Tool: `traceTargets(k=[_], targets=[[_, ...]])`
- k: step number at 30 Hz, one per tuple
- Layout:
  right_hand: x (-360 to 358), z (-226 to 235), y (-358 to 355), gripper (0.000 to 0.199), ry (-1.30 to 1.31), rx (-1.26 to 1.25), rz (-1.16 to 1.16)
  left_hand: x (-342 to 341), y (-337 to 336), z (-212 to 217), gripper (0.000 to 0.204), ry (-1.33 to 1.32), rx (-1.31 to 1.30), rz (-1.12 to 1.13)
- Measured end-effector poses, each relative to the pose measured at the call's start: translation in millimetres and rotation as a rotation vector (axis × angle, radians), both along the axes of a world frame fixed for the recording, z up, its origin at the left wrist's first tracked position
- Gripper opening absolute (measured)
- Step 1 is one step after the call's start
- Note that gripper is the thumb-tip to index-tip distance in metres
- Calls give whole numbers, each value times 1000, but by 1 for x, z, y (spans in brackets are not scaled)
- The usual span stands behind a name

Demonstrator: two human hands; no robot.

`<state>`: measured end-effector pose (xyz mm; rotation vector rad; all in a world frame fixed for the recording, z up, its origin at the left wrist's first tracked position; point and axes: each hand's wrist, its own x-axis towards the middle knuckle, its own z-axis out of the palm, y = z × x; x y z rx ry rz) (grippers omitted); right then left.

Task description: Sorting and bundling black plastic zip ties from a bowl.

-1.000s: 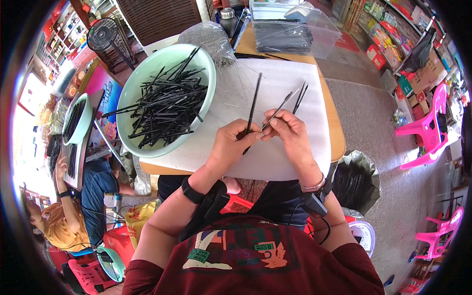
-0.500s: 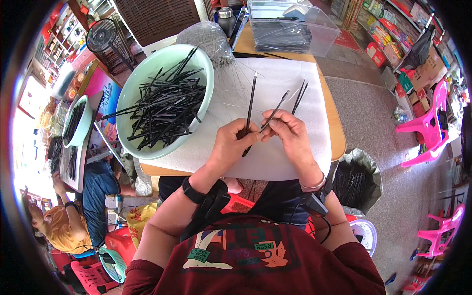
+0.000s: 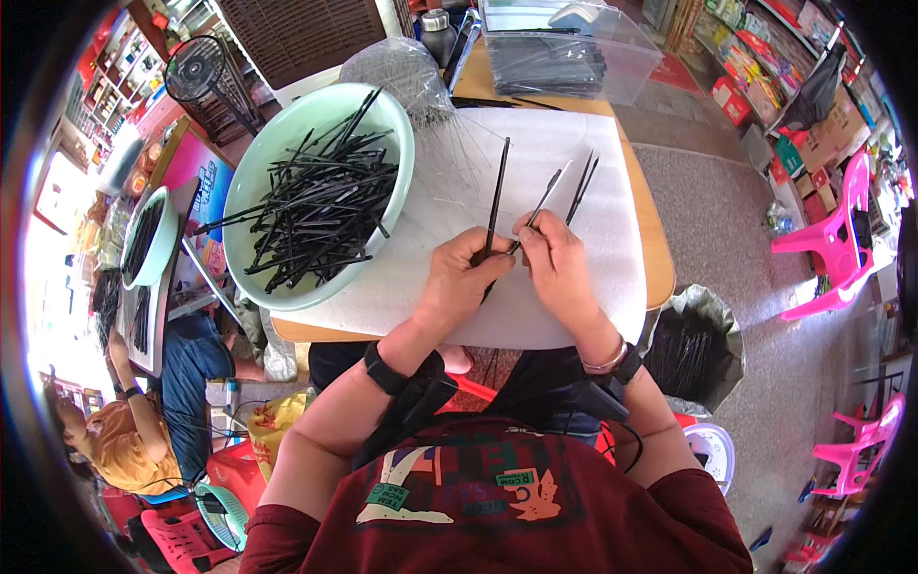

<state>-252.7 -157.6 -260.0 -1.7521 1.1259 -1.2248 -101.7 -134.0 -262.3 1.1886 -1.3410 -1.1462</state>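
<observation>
We are observing the left hand point(image 3: 461, 285) at the centre of the frame, closed and gripping a long thin black plastic stick point(image 3: 494, 212) that is pointing toward the top of the frame. The right hand point(image 3: 557, 265), just beside it and touching it at the fingertips, is pinching a second thin black stick with a pale tip point(image 3: 542, 204). Two further black sticks point(image 3: 581, 188) are lying just right of that one. All of this is taking place over a white foam sheet point(image 3: 612, 249) that is covering the wooden table point(image 3: 658, 258). In the upper left, a pale green round plastic basin point(image 3: 287, 131) is holding a heap of loose black sticks point(image 3: 316, 210). A clear plastic box point(image 3: 564, 53) is standing at the top centre.
</observation>
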Motion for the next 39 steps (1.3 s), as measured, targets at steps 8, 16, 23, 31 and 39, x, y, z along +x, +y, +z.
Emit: traceTargets(k=[8, 16, 23, 31, 39], targets=[[-1, 1, 0, 13, 44, -72, -16, -3, 0, 2, 3, 9, 0, -42], [0, 1, 3, 14, -139, 133, 54, 3, 2, 3, 13, 169, 111, -88], [-1, 4, 4, 14, -245, 200, 88, 3, -1, 1, 9, 224, 133, -98], [-3, 4, -1, 17, -118, 160, -14, -6, -3, 0, 9, 105, 23, -125], [-13, 19, 3, 24, 13, 42, -174, -2, 10, 13, 24, -355, -193, -167]])
